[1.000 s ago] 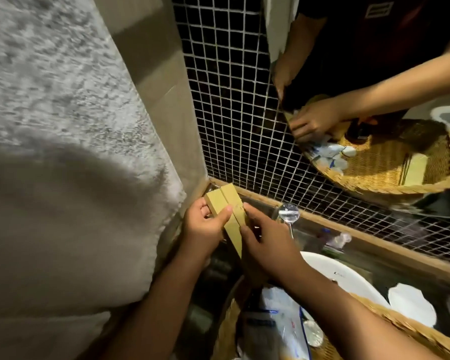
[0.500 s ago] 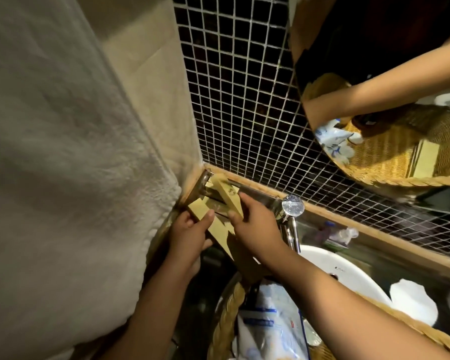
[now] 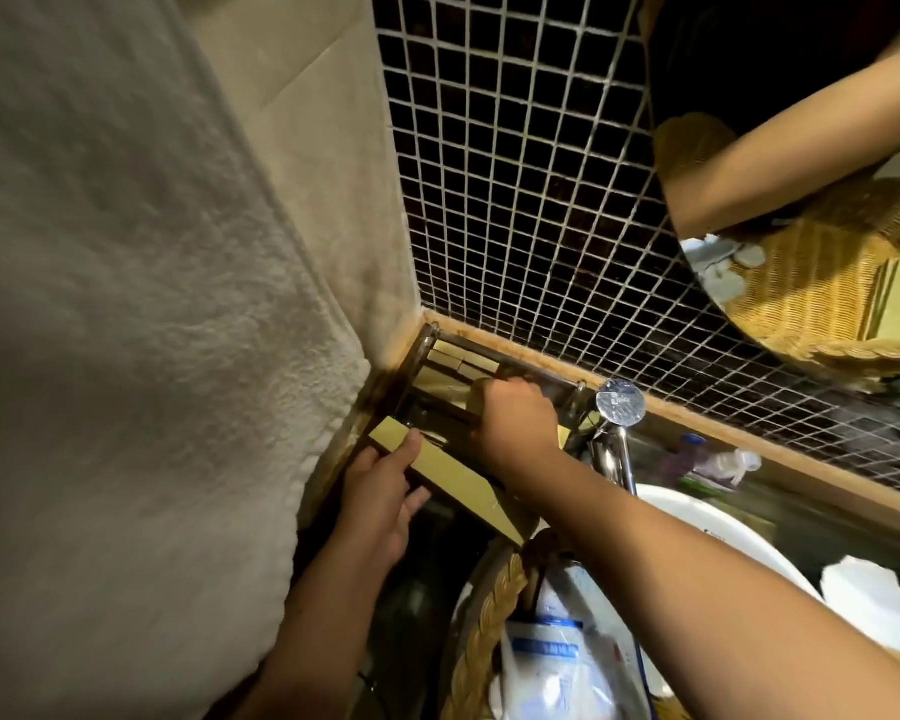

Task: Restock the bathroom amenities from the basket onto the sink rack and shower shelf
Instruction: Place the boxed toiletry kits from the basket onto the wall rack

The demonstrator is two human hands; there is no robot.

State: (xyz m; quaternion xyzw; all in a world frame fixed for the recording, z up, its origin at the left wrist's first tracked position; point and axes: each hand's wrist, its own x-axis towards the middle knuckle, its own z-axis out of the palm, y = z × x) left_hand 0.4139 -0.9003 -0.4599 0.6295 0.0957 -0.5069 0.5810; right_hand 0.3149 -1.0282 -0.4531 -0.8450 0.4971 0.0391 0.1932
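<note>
Seen from above in a dim bathroom corner, a person's left hand (image 3: 380,504) grips a long tan box (image 3: 445,478), thumb pressed on its upper face near the far end and fingers curled beneath; the box lies at a slant, its long axis running from the corner rack at upper left down toward the basket at lower right, its square end pointing at the rack (image 3: 557,384). The right hand (image 3: 510,423) reaches over that box into the rack, fingers bent down and closed on a second tan box (image 3: 475,402), of which only a small end shows, so its direction cannot be told. About three more tan boxes (image 3: 461,358) already lie in the rack's far corner, side by side against the tiled wall (image 3: 515,189), long axes roughly along the wall. That makes about five boxes in all: one in each hand and three or so in the rack. A white towel (image 3: 126,330) hangs at left. A chrome tap (image 3: 619,407) stands just right of the rack, above a white basin (image 3: 718,532). The wicker basket (image 3: 481,631) at bottom holds clear packets with blue labels (image 3: 546,652). A round mirror (image 3: 801,174) at upper right reflects an arm and the basket.
</note>
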